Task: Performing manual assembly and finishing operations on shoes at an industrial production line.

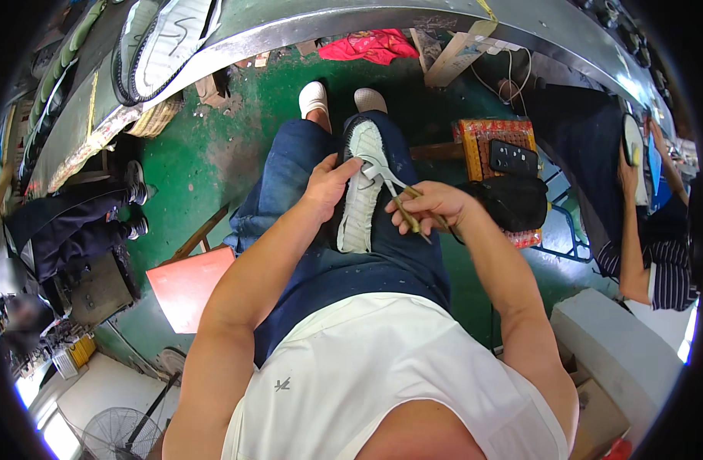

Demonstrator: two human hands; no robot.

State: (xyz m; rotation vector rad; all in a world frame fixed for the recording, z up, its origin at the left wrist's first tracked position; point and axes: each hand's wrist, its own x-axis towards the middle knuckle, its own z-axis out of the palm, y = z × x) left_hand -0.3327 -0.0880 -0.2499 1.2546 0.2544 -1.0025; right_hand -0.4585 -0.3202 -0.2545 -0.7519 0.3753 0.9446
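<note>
A shoe (357, 222) with a ridged white underside and a dark edge lies bottom up across my thighs, its long axis running away from me. My left hand (330, 186) grips its left side, thumb pressed on the white underside near the middle. In my right hand (434, 204) is a pair of pincers (385, 172) with light metal jaws and yellowish handles. Those jaws touch the shoe's upper right part, close to my left thumb. Whether they pinch any material is too small to tell.
A metal-edged bench (305, 38) curves across the far side, carrying white-bottomed shoes (167, 54) at left. To my right, a black bag (512, 203) and dark phone (512, 158) rest on an orange-red seat (478, 142). A pink board (189, 287) lies left. Co-workers sit on both sides.
</note>
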